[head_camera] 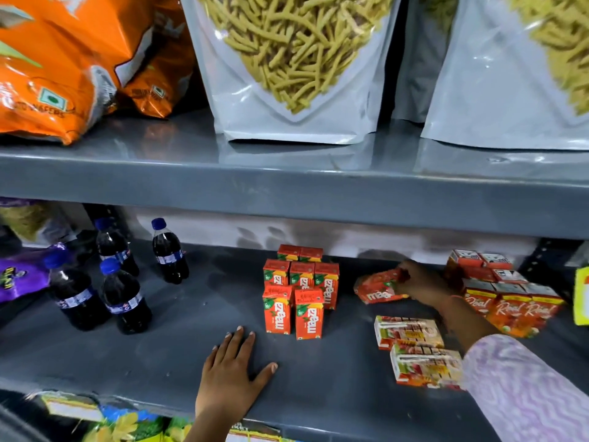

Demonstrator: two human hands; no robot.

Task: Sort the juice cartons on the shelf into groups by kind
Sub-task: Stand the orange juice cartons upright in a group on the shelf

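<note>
Several orange Maaza cartons stand upright in a tight group at the middle of the grey shelf. My right hand grips one more Maaza carton, tilted on its side, right of that group. Red Real cartons are packed together at the far right. Two white-and-red cartons lie flat near the front, under my right forearm. My left hand rests flat on the shelf, fingers spread, holding nothing, just in front of the Maaza group.
Several dark cola bottles with blue caps stand at the left. A purple snack bag lies at the far left. The upper shelf carries orange chip bags and clear snack pouches. A yellow pack sits at the right edge.
</note>
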